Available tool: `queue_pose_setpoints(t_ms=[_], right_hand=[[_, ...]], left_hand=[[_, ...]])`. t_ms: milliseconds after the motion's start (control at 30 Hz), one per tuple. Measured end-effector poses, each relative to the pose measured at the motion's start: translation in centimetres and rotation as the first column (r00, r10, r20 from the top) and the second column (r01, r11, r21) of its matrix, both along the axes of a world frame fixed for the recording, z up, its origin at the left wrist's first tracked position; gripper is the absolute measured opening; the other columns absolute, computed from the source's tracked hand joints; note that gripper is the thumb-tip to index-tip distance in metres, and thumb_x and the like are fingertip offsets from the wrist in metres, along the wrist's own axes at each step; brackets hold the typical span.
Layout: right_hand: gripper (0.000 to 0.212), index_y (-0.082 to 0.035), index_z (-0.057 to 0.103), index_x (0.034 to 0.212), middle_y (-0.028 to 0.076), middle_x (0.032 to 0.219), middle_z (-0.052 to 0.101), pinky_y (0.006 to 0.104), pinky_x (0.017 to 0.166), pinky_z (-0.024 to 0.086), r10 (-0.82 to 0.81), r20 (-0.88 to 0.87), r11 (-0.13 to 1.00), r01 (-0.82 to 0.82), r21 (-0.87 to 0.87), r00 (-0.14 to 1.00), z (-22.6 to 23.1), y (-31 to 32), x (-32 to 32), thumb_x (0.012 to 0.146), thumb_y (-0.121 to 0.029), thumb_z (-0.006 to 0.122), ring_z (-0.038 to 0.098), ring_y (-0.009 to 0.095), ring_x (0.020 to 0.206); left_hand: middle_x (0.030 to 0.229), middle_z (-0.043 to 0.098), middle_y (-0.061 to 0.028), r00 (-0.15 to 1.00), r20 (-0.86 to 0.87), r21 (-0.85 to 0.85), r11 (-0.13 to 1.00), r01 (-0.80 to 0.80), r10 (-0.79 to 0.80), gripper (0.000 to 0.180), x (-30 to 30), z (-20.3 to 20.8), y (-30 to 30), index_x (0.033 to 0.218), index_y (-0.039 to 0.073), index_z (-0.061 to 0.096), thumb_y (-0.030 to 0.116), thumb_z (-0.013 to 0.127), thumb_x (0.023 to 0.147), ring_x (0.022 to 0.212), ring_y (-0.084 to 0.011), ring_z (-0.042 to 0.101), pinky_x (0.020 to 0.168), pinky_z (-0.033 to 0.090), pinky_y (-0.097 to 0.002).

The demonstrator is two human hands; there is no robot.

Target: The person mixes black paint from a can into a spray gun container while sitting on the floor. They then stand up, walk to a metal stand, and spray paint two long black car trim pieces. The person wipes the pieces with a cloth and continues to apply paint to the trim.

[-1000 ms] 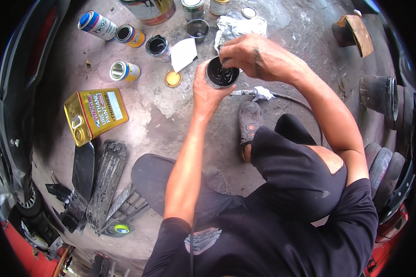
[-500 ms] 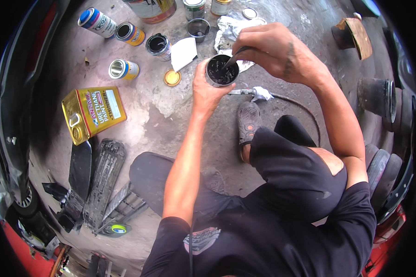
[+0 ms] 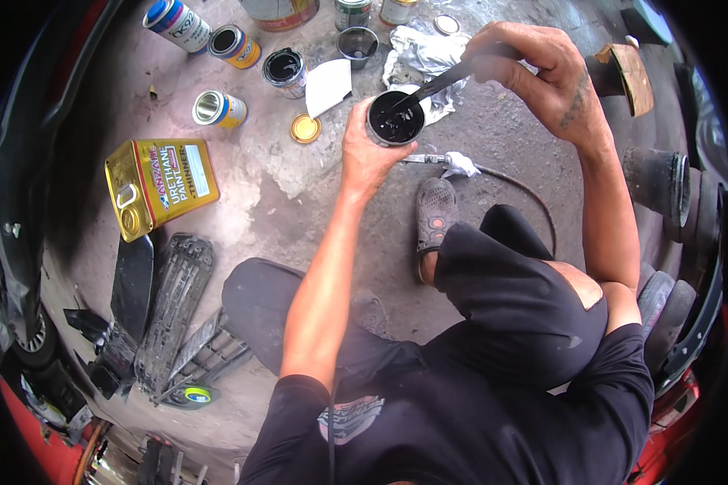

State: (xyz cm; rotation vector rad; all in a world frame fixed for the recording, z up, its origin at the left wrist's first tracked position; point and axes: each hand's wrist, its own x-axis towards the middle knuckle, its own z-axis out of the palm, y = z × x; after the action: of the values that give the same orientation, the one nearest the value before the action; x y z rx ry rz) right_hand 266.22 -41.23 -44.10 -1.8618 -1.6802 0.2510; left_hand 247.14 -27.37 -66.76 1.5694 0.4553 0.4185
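Observation:
My left hand (image 3: 370, 156) grips a small round can of black paint (image 3: 395, 120) from below, holding it up over the concrete floor. My right hand (image 3: 542, 74) pinches a thin dark stir stick (image 3: 438, 83) whose lower end dips into the black paint. The stick slants up to the right from the can to my fingers. My knees and a dark shoe (image 3: 435, 217) lie just below the can.
A yellow rectangular tin (image 3: 160, 184) lies on its side at left. Several small open cans (image 3: 218, 107), a gold lid (image 3: 305, 128), white paper (image 3: 329, 85) and a crumpled rag (image 3: 423, 56) sit at the top. Black plastic car trim pieces (image 3: 170, 307) lie lower left; tyres (image 3: 663, 186) at right.
My right hand has lifted away from the can's rim and moved up and to the right, now holding the stir stick angled into the paint. The left hand keeps holding the can.

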Motion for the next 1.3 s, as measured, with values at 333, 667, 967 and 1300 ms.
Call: queue_pose_setpoints(t_ms=[333, 667, 967, 1300], right_hand=[[0.023, 0.002, 0.074, 0.107, 0.010, 0.090, 0.074, 0.0306, 0.075, 0.058, -0.119, -0.104, 0.993, 0.116, -0.031, 0.987, -0.7, -0.8, 0.6, 0.098, -0.019, 0.073, 0.072, 0.017, 0.080], [0.029, -0.002, 0.074, 0.108, 0.006, 0.087, 0.071, 0.0277, 0.072, 0.055, -0.265, -0.377, 0.963, 0.264, -0.057, 0.887, -6.1, -2.4, 4.6, 0.104, -0.031, 0.069, 0.068, 0.012, 0.075], [0.020, 0.004, 0.063, 0.111, 0.015, 0.090, 0.073, 0.0299, 0.072, 0.061, -0.311, -0.922, 0.865, 0.471, -0.175, 0.229, -12.5, -3.2, 7.4, 0.103, -0.013, 0.066, 0.072, 0.018, 0.074], [0.019, 0.003, 0.065, 0.113, 0.015, 0.095, 0.074, 0.0340, 0.074, 0.061, -0.230, -0.918, 0.853, 0.521, -0.030, 0.323, -11.7, 9.4, 5.3, 0.105, -0.013, 0.064, 0.075, 0.020, 0.081]], left_hand=[[0.129, 0.064, -0.0066, 1.000, 0.018, -0.046, 0.999, -0.001, 0.002, 0.083, 0.1, -0.2, 0.0, 0.138, 0.003, 0.055, 0.005, 0.096, 0.065, 0.121, -0.0172, 0.062, 0.106, 0.050, -0.0342], [0.126, 0.066, -0.0067, 1.000, 0.024, -0.061, 0.998, -0.010, 0.011, 0.081, 0.1, -0.2, -0.2, 0.134, 0.005, 0.058, 0.005, 0.096, 0.063, 0.118, -0.0182, 0.064, 0.105, 0.051, -0.0341], [0.128, 0.067, -0.0074, 0.998, 0.059, -0.086, 0.996, -0.007, 0.012, 0.082, -0.2, -0.5, -0.1, 0.137, 0.004, 0.057, 0.006, 0.096, 0.065, 0.119, -0.0180, 0.064, 0.104, 0.051, -0.0344], [0.129, 0.068, -0.0097, 0.998, -0.038, -0.004, 0.998, -0.055, 0.055, 0.084, -1.4, 0.2, -0.4, 0.138, 0.003, 0.057, 0.006, 0.096, 0.063, 0.121, -0.0197, 0.065, 0.106, 0.051, -0.0355]])
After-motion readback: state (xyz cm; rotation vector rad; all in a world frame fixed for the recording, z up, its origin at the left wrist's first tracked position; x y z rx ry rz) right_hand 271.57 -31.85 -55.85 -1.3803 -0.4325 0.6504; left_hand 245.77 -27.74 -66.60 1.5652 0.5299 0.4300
